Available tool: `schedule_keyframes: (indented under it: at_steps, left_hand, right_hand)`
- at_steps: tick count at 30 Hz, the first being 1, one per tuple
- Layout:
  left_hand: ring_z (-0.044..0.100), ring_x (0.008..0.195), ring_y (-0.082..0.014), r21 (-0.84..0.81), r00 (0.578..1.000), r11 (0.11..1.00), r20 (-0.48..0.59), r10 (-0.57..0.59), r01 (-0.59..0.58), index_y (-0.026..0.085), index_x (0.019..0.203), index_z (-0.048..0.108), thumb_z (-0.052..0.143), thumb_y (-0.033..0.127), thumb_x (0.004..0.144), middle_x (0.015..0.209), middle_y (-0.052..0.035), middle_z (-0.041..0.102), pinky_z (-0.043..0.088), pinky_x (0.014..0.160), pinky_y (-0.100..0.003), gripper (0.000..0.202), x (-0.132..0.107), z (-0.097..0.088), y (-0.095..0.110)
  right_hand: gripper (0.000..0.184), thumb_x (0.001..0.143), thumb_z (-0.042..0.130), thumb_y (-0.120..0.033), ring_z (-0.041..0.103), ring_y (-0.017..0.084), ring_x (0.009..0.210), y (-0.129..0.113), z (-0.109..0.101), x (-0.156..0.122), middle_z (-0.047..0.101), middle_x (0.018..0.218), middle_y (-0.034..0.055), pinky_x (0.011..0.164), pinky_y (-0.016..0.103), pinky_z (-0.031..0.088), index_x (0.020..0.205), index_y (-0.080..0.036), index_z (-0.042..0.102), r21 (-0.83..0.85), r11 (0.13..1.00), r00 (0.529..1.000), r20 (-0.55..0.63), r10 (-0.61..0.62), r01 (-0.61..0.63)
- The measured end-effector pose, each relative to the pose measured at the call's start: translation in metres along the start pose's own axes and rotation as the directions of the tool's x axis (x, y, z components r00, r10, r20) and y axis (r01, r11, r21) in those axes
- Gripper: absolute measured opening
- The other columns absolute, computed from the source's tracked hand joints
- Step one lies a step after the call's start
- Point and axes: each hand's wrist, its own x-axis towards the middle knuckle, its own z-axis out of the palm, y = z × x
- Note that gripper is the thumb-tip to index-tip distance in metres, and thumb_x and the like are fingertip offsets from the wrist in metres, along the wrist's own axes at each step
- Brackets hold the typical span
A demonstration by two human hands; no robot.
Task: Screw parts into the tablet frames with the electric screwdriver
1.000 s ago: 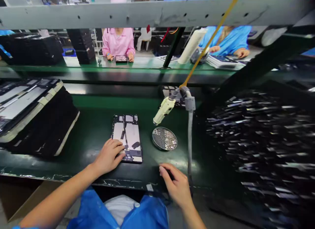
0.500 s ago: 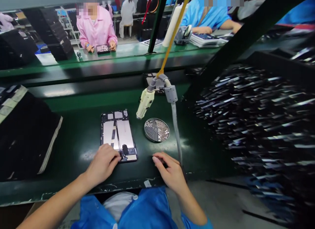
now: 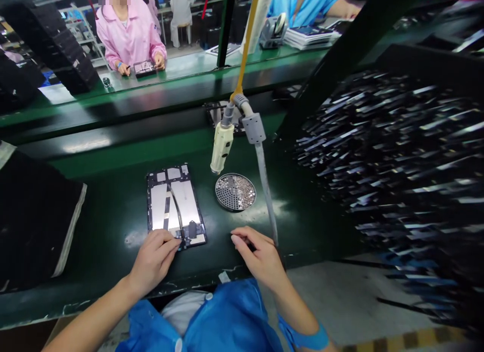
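Observation:
An opened tablet chassis lies flat on the dark green bench, its silver inside facing up. My left hand rests on its near left corner, fingers curled and pinching the edge. My right hand lies on the bench to the right of the tablet, fingers bent over a small dark thing I cannot make out. A round perforated dish of tiny screws sits just beyond my right hand. A cream electric screwdriver hangs above the dish from a yellow cord.
A grey hose runs down beside the screwdriver to the bench. Black stacked trays stand at the left; a blurred dark rack fills the right. Across a further green bench, a person in pink and another in blue are working.
The view has tilted down and shifted; the tablet and dish sit more to the left in frame. The screwdriver has swung to hang more upright. Both hands stay at the tablet and bench.

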Motion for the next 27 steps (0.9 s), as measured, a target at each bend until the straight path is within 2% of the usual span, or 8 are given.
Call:
schedule_keyframes:
  at_steps: [5,10,17,27]
  left_hand:
    - [0.062,0.101,-0.0238,0.105,0.991,0.986,0.045,0.125,-0.130,0.015,0.125,0.064,0.065,0.004,0.093,0.103,-0.0113,0.068,0.056,0.087,-0.040,0.033,-0.003,0.000,-0.004]
    - [0.064,0.104,-0.0263,0.169,0.985,0.970,0.038,0.171,-0.175,0.012,0.125,0.064,0.070,0.008,0.091,0.102,-0.0126,0.069,0.058,0.092,-0.045,0.035,-0.006,0.002,-0.003]
    - [0.068,0.102,-0.0236,0.179,0.971,0.957,-0.040,0.237,-0.226,0.011,0.121,0.065,0.069,-0.001,0.089,0.102,-0.0124,0.072,0.060,0.091,-0.042,0.035,-0.007,0.000,-0.007]
    - [0.069,0.100,-0.0243,0.207,0.966,0.944,0.030,0.257,-0.258,0.012,0.114,0.068,0.069,0.002,0.090,0.103,-0.0119,0.074,0.060,0.088,-0.041,0.026,-0.003,-0.002,-0.010]
  right_hand:
    - [0.016,0.099,0.060,-0.031,0.067,0.016,0.069,0.000,-0.001,0.000,0.072,0.076,0.0005,0.069,0.025,0.053,0.092,-0.023,0.071,0.021,1.000,1.000,0.007,0.004,-0.004]
    - [0.017,0.100,0.059,-0.032,0.067,0.015,0.070,0.003,-0.001,0.000,0.071,0.080,0.0001,0.070,0.025,0.053,0.093,-0.023,0.072,0.023,0.999,0.999,0.029,0.024,-0.025]
    - [0.018,0.100,0.059,-0.034,0.067,0.015,0.070,0.003,-0.002,0.002,0.070,0.077,-0.0004,0.069,0.025,0.053,0.093,-0.023,0.072,0.032,0.999,0.999,0.023,0.036,-0.037]
    - [0.020,0.099,0.059,-0.036,0.068,0.016,0.069,0.006,-0.001,0.009,0.072,0.077,0.0005,0.070,0.026,0.054,0.092,-0.023,0.073,0.027,0.998,0.998,0.041,0.056,-0.057]
